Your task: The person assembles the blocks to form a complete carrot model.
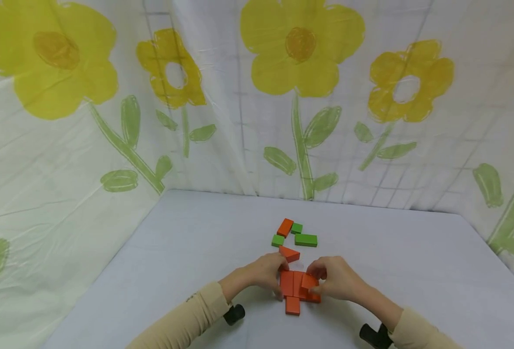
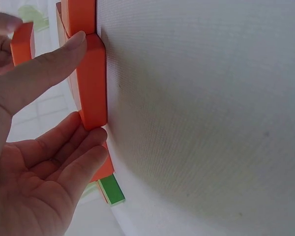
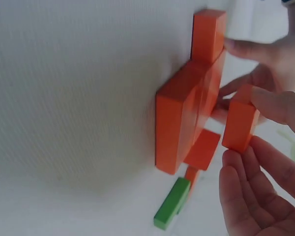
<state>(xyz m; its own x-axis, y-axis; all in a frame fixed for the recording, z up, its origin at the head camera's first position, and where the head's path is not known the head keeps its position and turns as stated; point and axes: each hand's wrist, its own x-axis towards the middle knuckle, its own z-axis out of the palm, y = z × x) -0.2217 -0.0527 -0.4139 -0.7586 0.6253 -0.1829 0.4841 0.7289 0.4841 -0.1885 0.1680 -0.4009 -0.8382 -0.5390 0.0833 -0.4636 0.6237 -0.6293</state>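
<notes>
Several flat orange blocks [image 1: 286, 282] lie side by side on the table, with a small square orange block [image 1: 293, 305] against their near edge. My left hand [image 1: 263, 272] pinches the leftmost block, thumb at its near end and fingertips at its far end. Between thumb and fingertips my right hand [image 1: 337, 278] holds another small orange block [image 3: 240, 120], raised above the right part of the group. An orange triangular block [image 1: 289, 254] lies just beyond the group, close to my left fingers.
Farther back on the white table [image 1: 187, 242] lie an orange block [image 1: 285, 227], a longer green block [image 1: 306, 240] and two small green blocks [image 1: 278, 240]. A white curtain [image 1: 222, 131] printed with yellow flowers hangs behind the table.
</notes>
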